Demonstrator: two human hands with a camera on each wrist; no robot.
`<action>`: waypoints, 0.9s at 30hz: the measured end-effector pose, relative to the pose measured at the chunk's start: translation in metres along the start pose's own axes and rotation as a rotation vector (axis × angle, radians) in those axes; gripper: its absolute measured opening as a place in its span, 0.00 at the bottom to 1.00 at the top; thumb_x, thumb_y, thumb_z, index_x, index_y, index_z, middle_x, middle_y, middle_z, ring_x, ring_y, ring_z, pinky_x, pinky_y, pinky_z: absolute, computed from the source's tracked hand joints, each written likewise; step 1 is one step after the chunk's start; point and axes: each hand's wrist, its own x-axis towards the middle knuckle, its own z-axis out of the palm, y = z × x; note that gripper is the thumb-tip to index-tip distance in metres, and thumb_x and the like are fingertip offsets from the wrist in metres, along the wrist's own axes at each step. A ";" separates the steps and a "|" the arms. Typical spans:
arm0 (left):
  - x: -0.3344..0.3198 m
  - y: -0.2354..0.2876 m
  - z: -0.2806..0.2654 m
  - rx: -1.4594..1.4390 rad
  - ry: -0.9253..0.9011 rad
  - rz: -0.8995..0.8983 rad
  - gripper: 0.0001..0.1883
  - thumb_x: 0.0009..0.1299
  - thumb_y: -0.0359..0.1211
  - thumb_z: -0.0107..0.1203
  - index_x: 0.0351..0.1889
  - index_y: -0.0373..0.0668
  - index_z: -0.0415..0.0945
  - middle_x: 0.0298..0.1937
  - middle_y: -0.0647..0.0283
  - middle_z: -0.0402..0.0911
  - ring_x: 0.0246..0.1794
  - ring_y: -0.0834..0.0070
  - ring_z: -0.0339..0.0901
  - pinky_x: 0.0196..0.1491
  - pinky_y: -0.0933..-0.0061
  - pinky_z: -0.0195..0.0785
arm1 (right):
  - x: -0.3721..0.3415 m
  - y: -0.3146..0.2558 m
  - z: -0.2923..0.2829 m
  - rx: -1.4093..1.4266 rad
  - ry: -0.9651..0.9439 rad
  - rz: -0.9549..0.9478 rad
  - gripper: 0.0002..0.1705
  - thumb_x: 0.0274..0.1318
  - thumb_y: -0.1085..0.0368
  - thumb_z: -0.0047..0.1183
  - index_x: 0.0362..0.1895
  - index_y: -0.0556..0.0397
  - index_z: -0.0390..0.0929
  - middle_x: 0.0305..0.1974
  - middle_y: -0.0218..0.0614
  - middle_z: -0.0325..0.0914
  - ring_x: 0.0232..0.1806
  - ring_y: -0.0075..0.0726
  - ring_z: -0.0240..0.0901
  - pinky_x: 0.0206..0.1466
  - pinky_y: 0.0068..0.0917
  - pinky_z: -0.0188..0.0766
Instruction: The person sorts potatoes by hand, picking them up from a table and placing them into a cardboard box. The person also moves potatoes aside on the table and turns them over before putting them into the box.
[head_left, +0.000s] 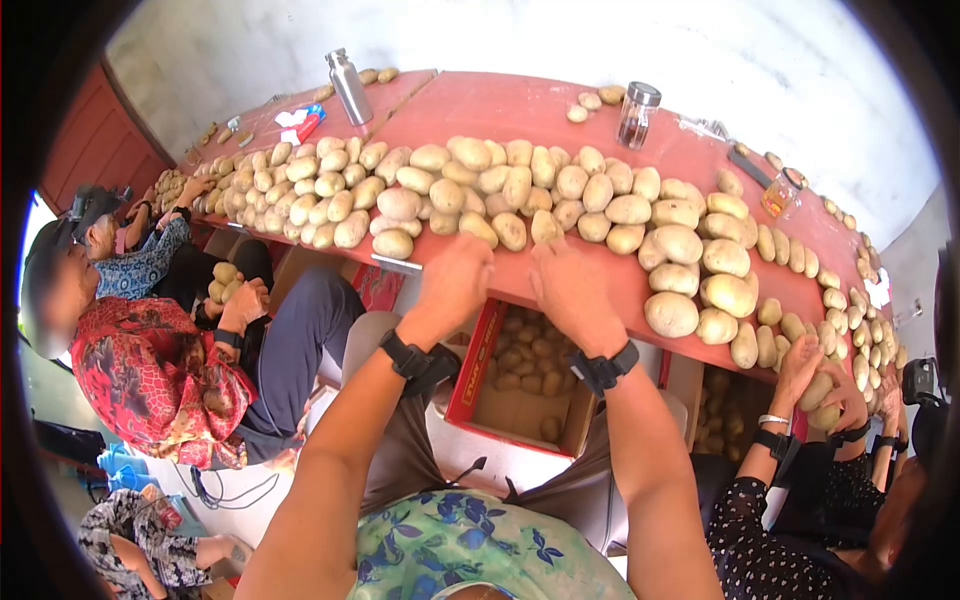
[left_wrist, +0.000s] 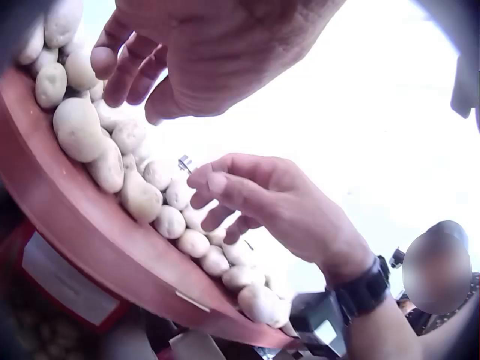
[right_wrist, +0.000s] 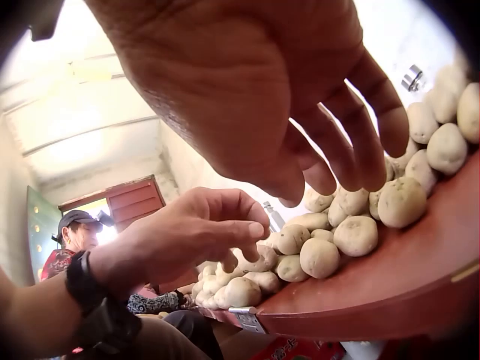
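- My left hand (head_left: 450, 281) has its fingers loosely bent, with gaps between them and nothing held; closing short would likely just nudge the potatoes (head_left: 471, 152) spread ahead of my fingertips.
- My right hand (head_left: 572, 288) is likewise relaxed, thumb apart from the fingers, grasping nothing. A single potato (head_left: 546, 228) lies right at those fingertips; whether I touch it, I can't tell. A careless brush could set it rolling toward me.
- The bare strip of table (head_left: 516, 282) between my hands is narrow, so a rolling potato has little room to stop before the edge.
- Below my fingers sits a red box (head_left: 476, 365) with more potatoes inside; one falling in could bruise itself or those.
- To the right of my right fingers, bigger potatoes (head_left: 673, 278) crowd near the edge. Pulling one out from among them might bring its neighbours down.
- Just left of my left fingers, a metal fitting (head_left: 397, 265) on the edge could snag my wrist strap if I sweep that way.
- Far beyond my fingers stands a glass jar (head_left: 634, 118); shoving the heap hard could tip it.
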 end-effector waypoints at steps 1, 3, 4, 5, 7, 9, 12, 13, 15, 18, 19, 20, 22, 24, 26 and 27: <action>0.009 -0.007 0.000 0.024 0.051 -0.058 0.14 0.62 0.31 0.60 0.44 0.41 0.72 0.44 0.51 0.75 0.42 0.49 0.77 0.43 0.52 0.70 | 0.001 -0.001 0.004 -0.003 -0.010 0.004 0.14 0.57 0.63 0.56 0.44 0.56 0.74 0.44 0.48 0.75 0.45 0.55 0.75 0.43 0.48 0.75; 0.024 -0.010 0.001 0.066 0.044 -0.131 0.21 0.62 0.31 0.61 0.53 0.43 0.70 0.49 0.51 0.72 0.45 0.49 0.77 0.45 0.52 0.72 | 0.005 -0.003 0.007 -0.028 -0.037 0.029 0.15 0.55 0.63 0.57 0.45 0.56 0.73 0.47 0.48 0.73 0.48 0.54 0.74 0.45 0.46 0.75; 0.030 -0.009 0.003 0.088 -0.014 -0.147 0.24 0.62 0.31 0.62 0.57 0.44 0.68 0.52 0.51 0.70 0.46 0.49 0.77 0.46 0.53 0.72 | 0.007 -0.003 0.009 -0.043 -0.041 0.045 0.16 0.55 0.63 0.58 0.45 0.56 0.73 0.47 0.48 0.73 0.48 0.54 0.74 0.45 0.46 0.75; 0.033 -0.010 0.006 0.108 -0.074 -0.165 0.28 0.62 0.31 0.63 0.61 0.45 0.67 0.55 0.51 0.69 0.48 0.49 0.77 0.47 0.53 0.73 | 0.009 -0.003 0.011 -0.056 -0.050 0.062 0.16 0.55 0.63 0.58 0.45 0.56 0.73 0.47 0.48 0.73 0.49 0.54 0.74 0.45 0.45 0.75; 0.039 -0.016 0.021 0.160 -0.129 -0.097 0.33 0.60 0.32 0.66 0.63 0.45 0.64 0.61 0.51 0.65 0.49 0.49 0.78 0.47 0.54 0.75 | 0.015 -0.003 0.020 -0.060 -0.019 0.054 0.18 0.54 0.63 0.59 0.47 0.55 0.72 0.49 0.48 0.72 0.49 0.54 0.74 0.46 0.44 0.76; 0.042 -0.020 0.035 0.216 -0.174 -0.084 0.35 0.59 0.32 0.67 0.64 0.45 0.64 0.63 0.51 0.65 0.48 0.49 0.78 0.46 0.54 0.76 | 0.020 -0.006 0.029 -0.054 0.014 0.042 0.21 0.54 0.63 0.59 0.50 0.56 0.71 0.50 0.49 0.71 0.50 0.54 0.74 0.47 0.43 0.76; 0.044 -0.024 0.044 0.218 -0.112 -0.076 0.33 0.56 0.31 0.67 0.60 0.42 0.65 0.62 0.52 0.66 0.46 0.49 0.79 0.44 0.55 0.77 | 0.032 -0.009 0.044 -0.094 0.053 -0.006 0.24 0.55 0.65 0.57 0.55 0.57 0.68 0.55 0.50 0.70 0.50 0.53 0.76 0.40 0.39 0.80; 0.045 -0.026 0.046 0.218 -0.104 -0.083 0.33 0.56 0.31 0.67 0.59 0.41 0.65 0.61 0.51 0.66 0.46 0.49 0.79 0.43 0.55 0.77 | 0.036 -0.009 0.049 -0.094 0.077 -0.009 0.26 0.55 0.65 0.56 0.58 0.57 0.66 0.56 0.51 0.69 0.50 0.53 0.76 0.40 0.39 0.80; 0.044 -0.030 0.043 0.146 -0.135 -0.043 0.31 0.56 0.30 0.67 0.57 0.40 0.65 0.58 0.51 0.67 0.45 0.50 0.79 0.41 0.54 0.76 | 0.044 -0.010 0.059 -0.087 0.131 -0.012 0.30 0.56 0.67 0.53 0.63 0.58 0.63 0.58 0.54 0.68 0.50 0.54 0.77 0.40 0.41 0.80; 0.041 -0.031 0.032 0.031 -0.172 -0.051 0.29 0.57 0.30 0.66 0.56 0.41 0.65 0.57 0.52 0.67 0.45 0.49 0.79 0.43 0.52 0.75 | 0.061 -0.010 0.066 -0.057 -0.058 0.124 0.32 0.60 0.68 0.47 0.68 0.61 0.58 0.62 0.55 0.66 0.52 0.58 0.75 0.43 0.48 0.77; 0.041 -0.030 0.026 -0.011 -0.181 -0.067 0.28 0.58 0.30 0.65 0.55 0.41 0.65 0.57 0.53 0.66 0.45 0.48 0.79 0.44 0.51 0.75 | 0.065 -0.009 0.070 -0.051 -0.074 0.143 0.32 0.60 0.68 0.48 0.68 0.62 0.58 0.60 0.56 0.66 0.52 0.58 0.74 0.44 0.48 0.77; 0.041 -0.029 0.021 0.002 -0.196 -0.088 0.28 0.57 0.30 0.66 0.54 0.41 0.65 0.56 0.53 0.66 0.43 0.48 0.80 0.42 0.51 0.75 | 0.069 -0.007 0.076 -0.046 -0.089 0.160 0.32 0.59 0.68 0.49 0.67 0.62 0.59 0.59 0.56 0.67 0.52 0.59 0.74 0.44 0.48 0.77; 0.041 -0.030 0.015 0.028 -0.222 -0.133 0.27 0.56 0.30 0.66 0.52 0.42 0.66 0.56 0.53 0.67 0.40 0.49 0.81 0.39 0.51 0.76 | 0.075 -0.006 0.079 -0.045 -0.084 0.169 0.31 0.58 0.67 0.51 0.66 0.61 0.61 0.56 0.56 0.67 0.53 0.60 0.72 0.47 0.48 0.75; 0.039 -0.044 0.021 0.150 -0.160 -0.018 0.21 0.59 0.27 0.60 0.50 0.40 0.68 0.50 0.52 0.69 0.33 0.53 0.81 0.34 0.57 0.76 | 0.075 -0.005 0.077 -0.050 -0.056 0.151 0.30 0.57 0.66 0.53 0.64 0.60 0.63 0.53 0.55 0.68 0.53 0.61 0.70 0.50 0.49 0.72; 0.032 -0.050 0.026 0.244 -0.114 0.063 0.17 0.62 0.26 0.56 0.49 0.40 0.69 0.46 0.53 0.72 0.29 0.57 0.82 0.30 0.61 0.76 | 0.075 -0.005 0.067 -0.021 -0.062 0.125 0.25 0.58 0.67 0.53 0.59 0.57 0.66 0.52 0.54 0.68 0.50 0.61 0.73 0.46 0.52 0.73; 0.033 -0.051 0.026 0.282 -0.092 0.091 0.16 0.62 0.27 0.55 0.49 0.41 0.70 0.44 0.54 0.73 0.29 0.58 0.82 0.29 0.63 0.76 | 0.071 -0.006 0.064 0.001 -0.073 0.113 0.22 0.58 0.67 0.53 0.57 0.55 0.67 0.51 0.53 0.68 0.48 0.61 0.74 0.45 0.53 0.73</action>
